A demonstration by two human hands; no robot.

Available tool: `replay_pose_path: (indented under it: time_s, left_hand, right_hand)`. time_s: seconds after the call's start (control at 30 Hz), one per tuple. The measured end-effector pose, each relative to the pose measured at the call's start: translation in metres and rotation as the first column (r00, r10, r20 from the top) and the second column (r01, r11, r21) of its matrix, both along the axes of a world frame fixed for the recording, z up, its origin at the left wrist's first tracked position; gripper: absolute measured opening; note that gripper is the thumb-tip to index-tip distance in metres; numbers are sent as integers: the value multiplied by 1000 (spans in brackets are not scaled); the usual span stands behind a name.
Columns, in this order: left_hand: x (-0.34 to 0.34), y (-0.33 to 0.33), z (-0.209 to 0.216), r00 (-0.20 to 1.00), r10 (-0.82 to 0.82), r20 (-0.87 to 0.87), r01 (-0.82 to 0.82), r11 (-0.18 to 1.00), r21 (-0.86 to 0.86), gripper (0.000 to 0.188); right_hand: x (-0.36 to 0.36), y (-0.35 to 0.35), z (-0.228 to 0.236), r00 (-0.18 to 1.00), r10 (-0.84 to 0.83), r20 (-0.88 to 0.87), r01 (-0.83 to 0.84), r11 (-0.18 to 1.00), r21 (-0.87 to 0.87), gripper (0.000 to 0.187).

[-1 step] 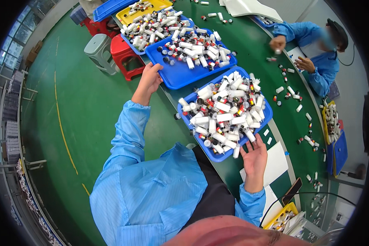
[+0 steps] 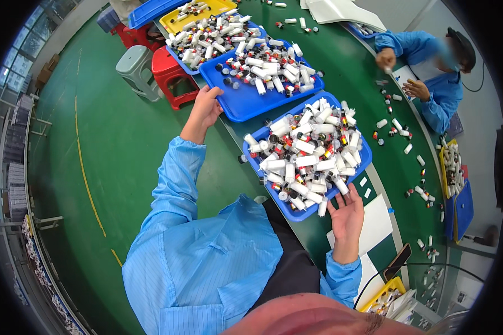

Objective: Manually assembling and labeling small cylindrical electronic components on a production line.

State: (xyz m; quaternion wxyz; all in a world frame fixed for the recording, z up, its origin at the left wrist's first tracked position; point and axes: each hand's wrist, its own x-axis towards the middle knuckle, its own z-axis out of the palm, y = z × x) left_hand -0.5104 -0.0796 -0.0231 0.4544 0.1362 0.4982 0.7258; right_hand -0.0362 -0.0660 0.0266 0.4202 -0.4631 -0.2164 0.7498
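Note:
My left hand pinches the near-left corner of a blue tray, thumb on top. Small white bottles with clear, red and black parts crowd that tray's far side; its near left part is bare. A second blue tray, closer to me, is heaped with similar white bottles, some with red, yellow and black bands. At its near right corner my right hand lies palm up, fingers apart, with fingertips by the rim and the lowest bottles. Whether those fingertips bear on the tray I cannot tell.
Across the green table a co-worker in blue handles small parts among scattered bottles. Beyond my left hand stand a red stool and a grey stool. White sheets and a phone lie right of my right hand.
The co-worker's raised hand has shifted slightly down and to the right. My hands and both trays keep their places.

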Motion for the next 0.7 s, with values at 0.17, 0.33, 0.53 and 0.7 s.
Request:
replay_pose_path:
  time_s: [0.17,0.33,0.53,0.7]
  left_hand:
    - [10,-5,12,995,-95,15,96,994,-61,27]
    - [12,-1,9,997,-61,41,64,995,-77,24]
    - [6,6,1,998,-64,13,63,996,68,23]
    - [3,5,0,995,-74,63,72,996,47,24]
  right_hand:
    - [-3,-8,6,1000,23,-11,-23,999,28,61]
    - [-13,-19,4,995,103,-5,-102,988,120,58]
    - [-8,-17,-14,998,57,-31,-56,997,49,41]
    - [-7,-9,-15,986,133,97,-140,987,73,39]
